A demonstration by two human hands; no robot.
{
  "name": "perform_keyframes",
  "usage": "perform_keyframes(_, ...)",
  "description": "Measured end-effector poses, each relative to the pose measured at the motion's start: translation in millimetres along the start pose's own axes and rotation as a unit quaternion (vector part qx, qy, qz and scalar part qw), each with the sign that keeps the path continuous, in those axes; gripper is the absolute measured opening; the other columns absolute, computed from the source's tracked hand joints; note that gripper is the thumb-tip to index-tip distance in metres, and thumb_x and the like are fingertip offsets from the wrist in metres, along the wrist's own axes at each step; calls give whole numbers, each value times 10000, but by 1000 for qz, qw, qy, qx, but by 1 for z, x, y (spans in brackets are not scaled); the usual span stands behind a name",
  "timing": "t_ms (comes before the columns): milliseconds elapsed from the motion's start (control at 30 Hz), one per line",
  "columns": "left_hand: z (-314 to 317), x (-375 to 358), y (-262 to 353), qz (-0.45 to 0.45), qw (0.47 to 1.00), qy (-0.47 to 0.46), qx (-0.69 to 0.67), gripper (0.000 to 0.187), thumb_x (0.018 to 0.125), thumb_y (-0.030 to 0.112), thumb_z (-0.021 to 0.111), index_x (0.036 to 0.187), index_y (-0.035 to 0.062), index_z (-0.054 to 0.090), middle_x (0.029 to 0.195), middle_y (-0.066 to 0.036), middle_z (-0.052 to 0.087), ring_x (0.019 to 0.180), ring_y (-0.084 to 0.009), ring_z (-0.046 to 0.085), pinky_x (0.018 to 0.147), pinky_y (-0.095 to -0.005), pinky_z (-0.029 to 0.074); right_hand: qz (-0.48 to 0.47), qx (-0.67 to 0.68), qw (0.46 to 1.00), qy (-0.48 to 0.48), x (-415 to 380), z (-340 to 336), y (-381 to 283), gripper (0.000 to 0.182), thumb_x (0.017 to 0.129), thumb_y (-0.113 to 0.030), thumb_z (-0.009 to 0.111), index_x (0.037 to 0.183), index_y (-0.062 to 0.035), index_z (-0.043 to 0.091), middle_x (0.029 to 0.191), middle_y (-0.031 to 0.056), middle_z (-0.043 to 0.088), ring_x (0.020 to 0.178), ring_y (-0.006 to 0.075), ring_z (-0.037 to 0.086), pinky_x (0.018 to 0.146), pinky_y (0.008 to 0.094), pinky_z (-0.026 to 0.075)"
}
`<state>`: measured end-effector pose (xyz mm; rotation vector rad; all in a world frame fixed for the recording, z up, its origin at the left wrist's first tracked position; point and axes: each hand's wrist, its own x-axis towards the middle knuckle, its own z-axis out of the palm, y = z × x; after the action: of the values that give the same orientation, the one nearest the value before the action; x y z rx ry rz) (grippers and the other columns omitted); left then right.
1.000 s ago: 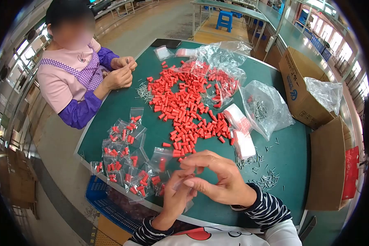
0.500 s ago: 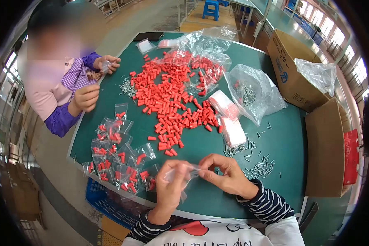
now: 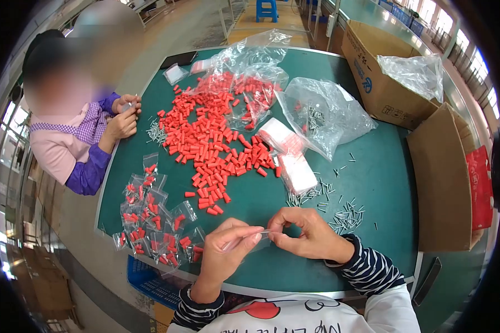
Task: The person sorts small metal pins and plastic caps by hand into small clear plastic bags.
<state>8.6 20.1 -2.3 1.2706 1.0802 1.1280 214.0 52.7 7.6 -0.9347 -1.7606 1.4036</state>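
Note:
My left hand (image 3: 225, 254) pinches a small clear zip bag (image 3: 265, 233) between thumb and fingers, above the near edge of the green table (image 3: 328, 272). The fingertips of my right hand (image 3: 304, 234) are closed at the other end of the bag's edge. Whether anything lies inside the bag, I cannot make out. Left of my hands are several filled zip bags (image 3: 156, 222) holding red plastic caps and screws. Loose screws (image 3: 347, 215) lie beyond my right hand, beside a stack of flat zip bags (image 3: 298, 173). A big pile of red tapered caps (image 3: 205, 136) covers the table's middle.
Across the left corner, a co-worker's hands (image 3: 123, 122) hold a small clear bag near more screws (image 3: 156, 133). A large clear bag (image 3: 330, 119) with screws lies right of the caps. Cardboard boxes (image 3: 441, 183) line the right side. A blue crate (image 3: 150, 280) sits below the near edge.
My left hand has turned and its fingers now close over the bag's edge; the right keeps its pinch. The co-worker's hands have come together. The whole view has shifted slightly.

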Motion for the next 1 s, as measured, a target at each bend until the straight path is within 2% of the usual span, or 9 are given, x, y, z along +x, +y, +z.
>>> perform_keyframes(100, -1, 0, -1, 37, 998, -2, 56, 159, 788, -10, 779, 941, -3, 738, 871, -34, 606, 749, -79, 562, 640, -211, 443, -28, -30, 999, -13, -1, -5, 2, 127, 834, -64, 673, 940, -4, 640, 835, 54, 646, 742, 140, 622, 649, 280, 509)
perform_keyframes(300, 1, -1, -1, 113, 981, 52, 147, 146, 729, 5, 827, 826, 25, 720, 814, -33, 597, 660, -78, 543, 568, -214, 420, -29, -26, 999, 20, 0, -8, -2, 352, 809, -42, 704, 1145, -29, 597, 1045, 76, 617, 884, 164, 620, 728, 292, 505)
perform_keyframes(400, 1, -2, 0, 126, 975, 63, 172, 171, 703, 15, 848, 787, 36, 701, 793, -23, 584, 648, -74, 523, 555, -215, 401, -4, -14, 1000, 8, 0, -9, -7, 345, 821, -42, 724, 1144, -42, 604, 1051, 51, 609, 915, 139, 585, 807, 282, 460)
perform_keyframes(667, 0, -2, -8, 122, 975, 78, 170, 350, 650, 16, 889, 711, 61, 548, 837, -40, 561, 694, -83, 504, 583, -229, 408, 14, -3, 1000, -16, 0, -4, -9, 313, 823, -37, 735, 1115, -36, 623, 1029, 55, 612, 893, 138, 582, 798, 277, 465)
perform_keyframes(800, -2, -1, -19, 156, 971, 66, 167, 428, 656, 23, 890, 684, 72, 466, 887, -69, 579, 749, -98, 533, 616, -237, 433, 16, -11, 1000, -24, -2, -5, -10, 299, 828, -30, 730, 1108, -30, 625, 1031, 58, 615, 890, 143, 581, 792, 278, 473)
perform_keyframes(900, 1, 0, -17, 145, 972, 63, 175, 450, 661, 15, 886, 672, 74, 439, 919, -93, 618, 766, -102, 552, 627, -248, 449, -17, -15, 999, -24, -3, -6, -9, 297, 829, -28, 729, 1107, -22, 627, 1026, 66, 619, 889, 155, 584, 789, 277, 476)
perform_keyframes(1000, 4, 0, -18, 127, 976, 48, 172, 453, 671, -1, 875, 670, 74, 428, 920, -108, 651, 751, -100, 564, 627, -253, 459, -28, -54, 998, -7, -5, -6, -9, 290, 800, -54, 717, 1081, -50, 647, 1006, 77, 620, 882, 211, 619, 732, 316, 499)
